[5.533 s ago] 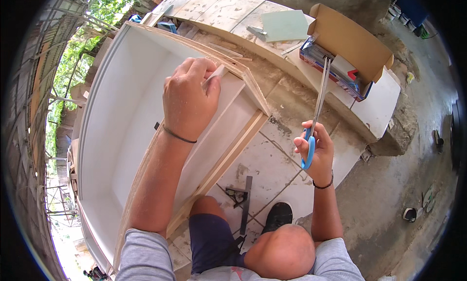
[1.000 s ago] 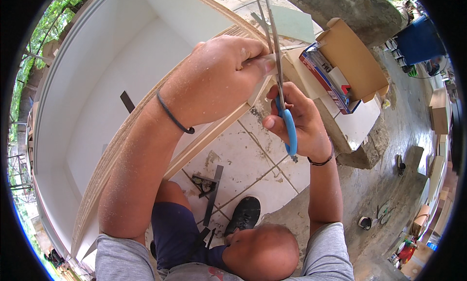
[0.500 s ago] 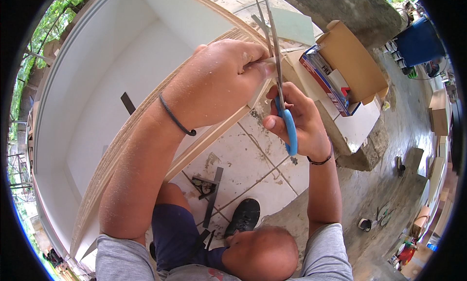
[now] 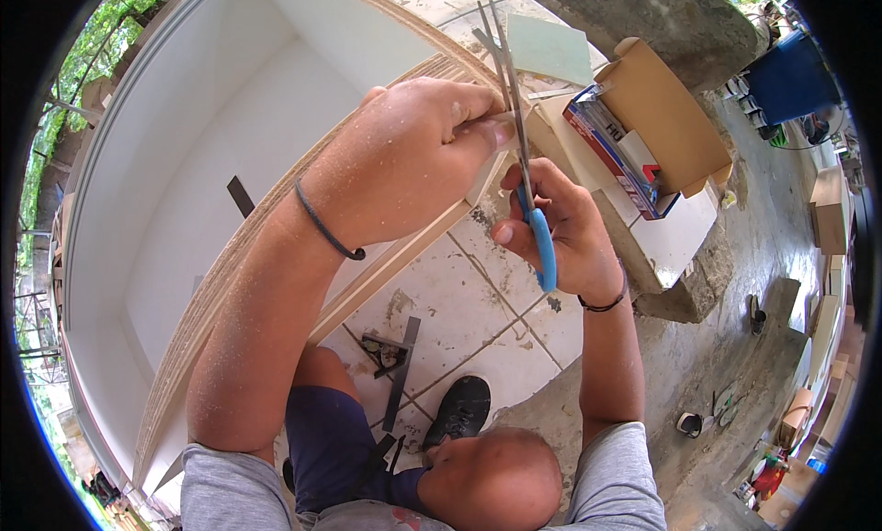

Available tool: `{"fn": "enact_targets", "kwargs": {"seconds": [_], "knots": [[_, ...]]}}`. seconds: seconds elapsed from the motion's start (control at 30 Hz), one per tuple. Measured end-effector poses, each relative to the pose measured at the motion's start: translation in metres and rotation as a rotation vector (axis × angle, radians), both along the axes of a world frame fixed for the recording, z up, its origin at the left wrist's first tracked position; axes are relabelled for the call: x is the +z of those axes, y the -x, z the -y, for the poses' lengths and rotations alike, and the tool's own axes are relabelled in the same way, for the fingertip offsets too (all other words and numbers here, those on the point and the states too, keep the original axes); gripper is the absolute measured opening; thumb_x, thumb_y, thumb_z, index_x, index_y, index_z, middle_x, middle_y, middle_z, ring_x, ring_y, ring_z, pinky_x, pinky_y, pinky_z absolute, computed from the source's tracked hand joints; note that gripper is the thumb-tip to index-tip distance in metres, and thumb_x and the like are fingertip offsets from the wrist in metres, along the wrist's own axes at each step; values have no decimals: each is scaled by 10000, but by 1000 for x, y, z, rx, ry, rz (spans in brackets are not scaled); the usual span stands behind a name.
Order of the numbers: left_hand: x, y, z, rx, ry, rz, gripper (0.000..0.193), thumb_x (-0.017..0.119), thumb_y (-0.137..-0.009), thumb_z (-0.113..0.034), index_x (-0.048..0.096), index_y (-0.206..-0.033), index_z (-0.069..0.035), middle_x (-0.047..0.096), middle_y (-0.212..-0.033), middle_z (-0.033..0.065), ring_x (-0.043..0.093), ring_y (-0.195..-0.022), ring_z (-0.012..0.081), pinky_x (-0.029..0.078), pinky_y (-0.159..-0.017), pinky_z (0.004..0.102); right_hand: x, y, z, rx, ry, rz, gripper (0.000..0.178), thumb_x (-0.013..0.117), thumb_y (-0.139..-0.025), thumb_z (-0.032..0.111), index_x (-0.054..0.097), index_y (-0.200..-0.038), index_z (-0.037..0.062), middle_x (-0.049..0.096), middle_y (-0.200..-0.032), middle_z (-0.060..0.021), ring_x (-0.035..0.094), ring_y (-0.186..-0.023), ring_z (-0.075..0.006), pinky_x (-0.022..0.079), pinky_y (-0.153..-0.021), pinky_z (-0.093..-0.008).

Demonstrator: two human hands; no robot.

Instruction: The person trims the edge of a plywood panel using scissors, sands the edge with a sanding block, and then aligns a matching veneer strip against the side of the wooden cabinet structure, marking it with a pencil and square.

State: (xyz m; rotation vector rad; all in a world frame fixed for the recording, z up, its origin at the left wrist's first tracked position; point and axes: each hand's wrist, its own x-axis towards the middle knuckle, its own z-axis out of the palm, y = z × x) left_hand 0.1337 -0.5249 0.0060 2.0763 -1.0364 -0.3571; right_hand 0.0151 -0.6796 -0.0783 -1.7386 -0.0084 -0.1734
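Left hand pinched pale strip just beside scissors, gripped in right hand; steady tension, fingertip clearance likely mattered.

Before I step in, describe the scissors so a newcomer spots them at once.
Start at the big white-lined wooden box on the left, then the right hand to its right. That hand grips the scissors, pointing up the picture beside the left hand. Bright blue handles set them apart from the dark metal square on the floor tiles.
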Motion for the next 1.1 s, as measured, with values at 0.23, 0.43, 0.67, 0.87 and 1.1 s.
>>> {"fn": "enact_targets", "kwargs": {"seconds": [0.23, 0.43, 0.67, 0.87, 1.1], "knots": [[3, 2, -1, 15, -37, -31, 218, 587, -901, -138, 646, -1002, 47, 627, -834, 145, 600, -761, 184, 478, -735, 300, -3, 1, -1, -2, 2, 20, 424, 808, -775, 222, 560, -1044, 8, 425, -642, -2, 445, -626, -76, 447, -625, -236], [7, 2, 1, -25, -25, -18, 219, 603, -890, -129, 649, -1015, 44, 623, -839, 146, 602, -795, 206, 475, -758, 306, -1, 3, 3, -32, 52, 15, 400, 810, -772, 220, 577, -1019, 9, 444, -638, -6, 432, -603, -76, 420, -573, -236], [1, 2, 1, -12, -25, 140, 185, 623, -852, -72, 671, -1005, 20, 640, -874, 119, 609, -799, 231, 481, -766, 325, -11, 4, -6, -335, -36, 99, 420, 829, -752, 223, 591, -1029, 16, 467, -635, 24, 432, -596, -44, 394, -532, -208], [-10, 9, 5, 108, -27, 574, 202, 664, -794, -34, 682, -994, -15, 663, -945, 138, 640, -840, 306, 502, -762, 360, -30, 34, 4, -430, -272, 107, 406, 814, -772, 187, 582, -1068, 32, 497, -682, 42, 459, -633, -22, 395, -546, -169], [-9, 5, 0, 207, -50, 712, 225, 681, -762, 11, 687, -980, -45, 626, -864, 113, 626, -728, 211, 506, -623, 307, -48, 58, 14, -491, -299, 92, 410, 815, -767, 148, 578, -1077, 21, 507, -711, 41, 499, -654, -25, 416, -567, -162]]}}
